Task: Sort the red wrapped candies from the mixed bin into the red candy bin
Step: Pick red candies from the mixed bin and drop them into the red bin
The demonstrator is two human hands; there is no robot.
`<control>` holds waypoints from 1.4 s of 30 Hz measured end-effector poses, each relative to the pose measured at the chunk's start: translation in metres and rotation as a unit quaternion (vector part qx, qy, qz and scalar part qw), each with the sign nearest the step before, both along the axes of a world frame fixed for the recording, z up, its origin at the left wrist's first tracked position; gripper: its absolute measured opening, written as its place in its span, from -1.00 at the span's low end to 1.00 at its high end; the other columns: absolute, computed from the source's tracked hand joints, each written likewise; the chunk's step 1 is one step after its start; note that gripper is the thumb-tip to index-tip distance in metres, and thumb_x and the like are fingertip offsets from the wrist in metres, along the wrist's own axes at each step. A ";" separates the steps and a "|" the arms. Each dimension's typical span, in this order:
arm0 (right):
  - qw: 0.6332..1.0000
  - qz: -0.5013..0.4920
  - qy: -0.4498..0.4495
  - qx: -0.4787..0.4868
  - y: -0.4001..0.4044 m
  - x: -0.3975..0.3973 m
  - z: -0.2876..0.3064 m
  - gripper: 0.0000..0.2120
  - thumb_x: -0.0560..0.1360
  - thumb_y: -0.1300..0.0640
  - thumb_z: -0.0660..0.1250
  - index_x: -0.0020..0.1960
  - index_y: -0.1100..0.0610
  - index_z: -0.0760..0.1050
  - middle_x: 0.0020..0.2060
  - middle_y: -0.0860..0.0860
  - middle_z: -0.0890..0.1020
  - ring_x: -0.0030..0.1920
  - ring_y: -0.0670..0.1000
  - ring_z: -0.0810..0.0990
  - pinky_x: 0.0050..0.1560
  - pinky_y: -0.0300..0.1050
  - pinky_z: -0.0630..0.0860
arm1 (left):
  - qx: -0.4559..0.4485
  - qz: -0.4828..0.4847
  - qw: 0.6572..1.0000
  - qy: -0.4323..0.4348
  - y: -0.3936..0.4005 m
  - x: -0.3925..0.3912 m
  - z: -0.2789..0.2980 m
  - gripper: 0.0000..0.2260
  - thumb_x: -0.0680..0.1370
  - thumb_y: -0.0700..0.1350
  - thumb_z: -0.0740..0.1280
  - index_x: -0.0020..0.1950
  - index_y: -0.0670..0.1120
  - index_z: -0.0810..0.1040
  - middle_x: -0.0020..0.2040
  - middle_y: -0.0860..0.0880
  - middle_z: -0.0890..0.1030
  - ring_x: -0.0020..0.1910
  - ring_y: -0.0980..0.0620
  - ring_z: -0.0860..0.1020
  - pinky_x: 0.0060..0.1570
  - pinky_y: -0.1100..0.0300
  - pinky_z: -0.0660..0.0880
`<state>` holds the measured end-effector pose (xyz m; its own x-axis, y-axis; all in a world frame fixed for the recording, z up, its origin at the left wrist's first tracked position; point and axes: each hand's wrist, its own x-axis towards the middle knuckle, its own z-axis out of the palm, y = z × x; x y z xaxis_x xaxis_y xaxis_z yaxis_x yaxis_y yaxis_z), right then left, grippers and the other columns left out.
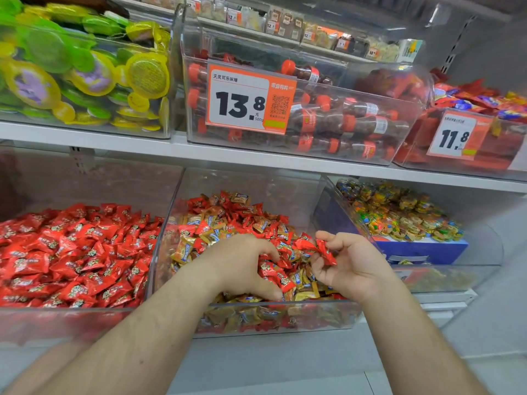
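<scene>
The clear mixed bin (273, 317) in the middle of the lower shelf holds red and gold wrapped candies. Left of it stands the red candy bin (65, 320), full of red wrapped candies (71, 252). My left hand (242, 266) is down in the mixed bin, fingers curled round a bunch of red candies (275, 273). My right hand (350, 266) hovers over the bin's right side and pinches one red wrapped candy (326, 252) between thumb and fingers.
A bin of colourful foil candies (399, 218) on a blue box sits to the right. The upper shelf carries bins of green and yellow jelly cups (85, 72), cola-bottle candies behind a 13.8 price tag (248, 98), and red packets with an 11.8 tag (453, 136).
</scene>
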<state>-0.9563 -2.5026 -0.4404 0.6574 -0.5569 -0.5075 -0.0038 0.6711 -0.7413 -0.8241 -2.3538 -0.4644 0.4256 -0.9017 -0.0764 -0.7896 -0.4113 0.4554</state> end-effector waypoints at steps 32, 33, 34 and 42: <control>0.604 0.267 0.378 -0.649 0.019 0.028 -0.025 -0.59 0.36 -0.21 0.48 -0.31 0.10 0.45 -0.40 0.03 0.49 -0.33 0.02 0.45 -0.30 -0.09 0.31 | -0.371 0.203 0.785 0.452 0.036 0.011 0.020 -0.81 0.57 -0.27 0.30 0.13 -0.05 0.55 -0.31 -0.08 0.63 -0.34 -0.01 0.63 -0.53 0.27 0.29; 0.621 0.257 0.361 -0.647 0.017 0.027 -0.025 -0.62 0.37 -0.17 0.48 -0.33 0.10 0.46 -0.42 0.02 0.46 -0.35 0.00 0.42 -0.31 -0.11 0.29 | -0.380 0.208 0.780 0.451 0.038 0.011 0.021 -0.80 0.56 -0.29 0.30 0.12 -0.06 0.55 -0.32 -0.07 0.63 -0.36 0.00 0.61 -0.54 0.27 0.29; 0.634 0.245 0.351 -0.644 0.015 0.026 -0.025 -0.61 0.39 -0.16 0.48 -0.34 0.12 0.46 -0.44 0.02 0.45 -0.37 -0.01 0.41 -0.32 -0.11 0.29 | -0.386 0.212 0.777 0.449 0.042 0.011 0.022 -0.79 0.55 -0.31 0.30 0.12 -0.08 0.56 -0.33 -0.07 0.62 -0.38 0.01 0.59 -0.54 0.27 0.29; 0.937 0.082 0.124 -0.315 0.031 0.023 0.005 -0.72 0.56 0.00 0.33 -0.18 0.20 0.54 -0.45 0.07 0.50 -0.54 -0.04 0.30 -0.55 -0.25 0.17 | -0.410 0.218 0.716 0.521 0.065 0.015 0.036 -0.87 0.62 -0.19 0.23 0.12 -0.15 0.53 -0.30 -0.09 0.64 -0.45 0.02 0.56 -0.58 0.30 0.25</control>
